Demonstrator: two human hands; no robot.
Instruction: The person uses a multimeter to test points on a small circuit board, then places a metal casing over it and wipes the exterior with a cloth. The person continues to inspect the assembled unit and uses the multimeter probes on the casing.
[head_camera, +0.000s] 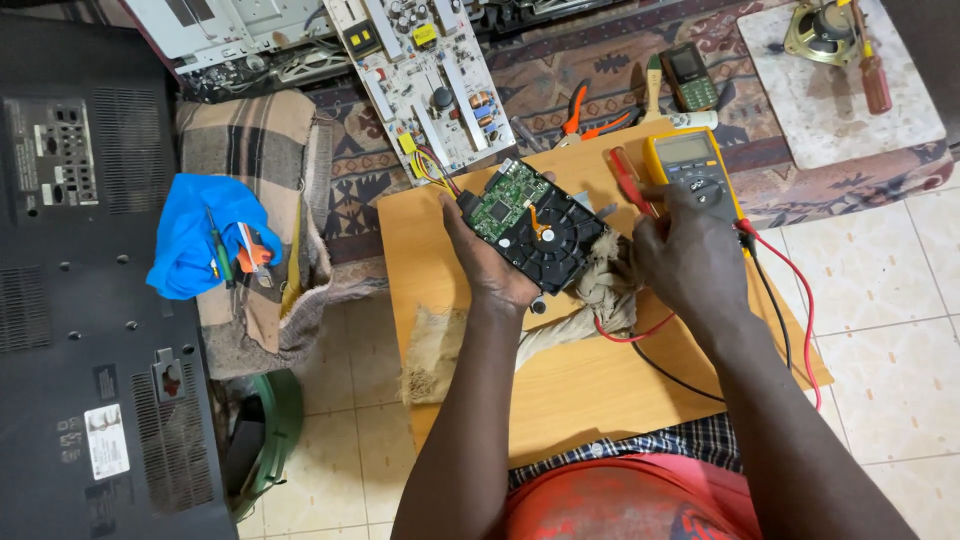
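My left hand (487, 262) holds a black hard drive (535, 225) tilted above a wooden board (560, 380), its green circuit board facing up. My right hand (688, 252) rests on the lower part of a yellow multimeter (692, 170), over its dial. A red probe (628, 182) lies just left of the meter. Red and black leads (790, 300) trail off the meter across the board. A frayed beige cloth (600, 290) lies under the drive.
A large white circuit board (425, 75) lies behind the wooden board. Orange-handled pliers (585, 112), a small mobile phone (690, 75), a loudspeaker (825, 30) and a screwdriver (872, 70) sit at the back. A black television back (80, 300) fills the left, beside a blue cloth (200, 235) with tools.
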